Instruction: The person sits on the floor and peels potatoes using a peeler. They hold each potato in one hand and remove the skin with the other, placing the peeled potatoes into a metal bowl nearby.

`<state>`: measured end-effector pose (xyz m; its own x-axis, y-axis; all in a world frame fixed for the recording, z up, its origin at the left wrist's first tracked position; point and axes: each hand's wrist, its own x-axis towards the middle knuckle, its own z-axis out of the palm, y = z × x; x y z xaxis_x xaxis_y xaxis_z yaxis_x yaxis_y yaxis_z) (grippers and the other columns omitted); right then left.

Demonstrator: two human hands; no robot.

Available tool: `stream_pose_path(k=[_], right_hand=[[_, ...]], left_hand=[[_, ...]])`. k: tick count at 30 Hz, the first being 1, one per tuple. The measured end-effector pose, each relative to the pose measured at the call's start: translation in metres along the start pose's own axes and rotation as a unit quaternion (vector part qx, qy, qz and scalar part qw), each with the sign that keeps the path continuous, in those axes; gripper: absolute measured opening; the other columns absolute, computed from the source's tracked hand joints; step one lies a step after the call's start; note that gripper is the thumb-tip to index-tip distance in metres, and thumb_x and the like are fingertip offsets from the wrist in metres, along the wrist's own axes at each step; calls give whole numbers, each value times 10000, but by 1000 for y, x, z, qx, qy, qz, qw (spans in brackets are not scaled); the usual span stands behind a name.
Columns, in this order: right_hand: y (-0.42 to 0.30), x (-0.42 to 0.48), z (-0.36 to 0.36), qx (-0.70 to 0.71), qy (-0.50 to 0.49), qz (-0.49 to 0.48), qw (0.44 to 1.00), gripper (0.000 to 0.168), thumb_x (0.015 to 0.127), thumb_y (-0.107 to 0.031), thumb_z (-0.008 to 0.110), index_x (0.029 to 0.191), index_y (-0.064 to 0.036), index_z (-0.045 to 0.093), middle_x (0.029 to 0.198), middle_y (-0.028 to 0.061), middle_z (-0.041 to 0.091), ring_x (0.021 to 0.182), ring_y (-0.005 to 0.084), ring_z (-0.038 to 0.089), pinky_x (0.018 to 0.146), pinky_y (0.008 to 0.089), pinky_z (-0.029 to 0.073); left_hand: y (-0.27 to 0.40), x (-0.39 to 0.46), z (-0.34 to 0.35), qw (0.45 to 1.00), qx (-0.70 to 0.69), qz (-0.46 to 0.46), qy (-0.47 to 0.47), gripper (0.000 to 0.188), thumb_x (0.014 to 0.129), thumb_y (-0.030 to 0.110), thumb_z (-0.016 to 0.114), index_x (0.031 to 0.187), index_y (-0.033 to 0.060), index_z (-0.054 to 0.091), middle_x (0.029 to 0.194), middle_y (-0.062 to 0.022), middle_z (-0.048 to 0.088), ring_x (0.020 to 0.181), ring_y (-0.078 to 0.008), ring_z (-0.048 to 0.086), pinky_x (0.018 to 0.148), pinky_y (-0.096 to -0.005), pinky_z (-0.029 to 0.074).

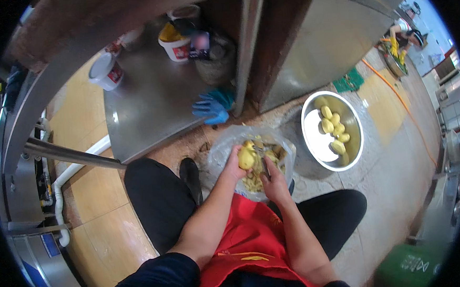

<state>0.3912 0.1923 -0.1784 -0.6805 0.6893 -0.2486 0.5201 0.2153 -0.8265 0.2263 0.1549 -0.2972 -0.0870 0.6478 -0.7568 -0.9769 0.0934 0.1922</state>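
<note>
My left hand (237,164) grips a mostly peeled potato (247,158), pale yellow with a darker patch near its top. In my right hand (275,184) is a peeler (264,159), its head close to the potato's right side. Both hands are above a clear plastic bag (219,144) that stands open on the floor between my feet. Potato peelings (253,181) lie inside the bag, along with some brown unpeeled pieces that my hands partly cover. To the right, a steel basin (313,154) holds several peeled potatoes (338,129) along its right side.
Blue rubber gloves (211,108) hang over the edge of a low steel shelf (149,109). White tubs (107,74) stand on that shelf. An orange hose (392,88) crosses the floor at right. Beyond it, another person in yellow gloves (395,48) bends over a basin. A green container (407,267) stands lower right.
</note>
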Motion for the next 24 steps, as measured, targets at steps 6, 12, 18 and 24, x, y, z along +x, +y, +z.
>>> stream_pose_path(k=[6,12,18,24], right_hand=[[-9,-11,5,-60,-39,-43,997,563,882,-74,550,1414,-21,374,1254,276,553,1187,380,541,985,368,425],[-2,-20,19,-62,12,-48,997,554,865,-100,535,1392,-25,381,915,319,634,850,493,621,758,539,494],[4,-41,40,-83,-30,-19,996,545,862,-81,558,1383,-38,405,1109,301,584,1018,444,584,866,460,470],[-4,-22,-2,-44,-11,10,999,553,856,-79,575,1386,-46,421,1224,264,572,1152,388,556,952,400,443]], left_hand=[[5,5,-3,999,-12,34,17,356,892,464,477,1037,175,625,954,-36,663,794,-224,633,652,-427,507],[-10,22,2,989,-87,78,91,331,884,428,563,1042,141,614,968,-62,645,829,-245,635,688,-457,531],[-6,20,-2,963,-148,142,177,313,902,394,600,1059,124,621,972,-68,651,810,-257,633,672,-466,535],[3,13,-14,993,-67,79,53,334,937,427,508,1065,140,622,989,-59,655,868,-256,631,691,-453,527]])
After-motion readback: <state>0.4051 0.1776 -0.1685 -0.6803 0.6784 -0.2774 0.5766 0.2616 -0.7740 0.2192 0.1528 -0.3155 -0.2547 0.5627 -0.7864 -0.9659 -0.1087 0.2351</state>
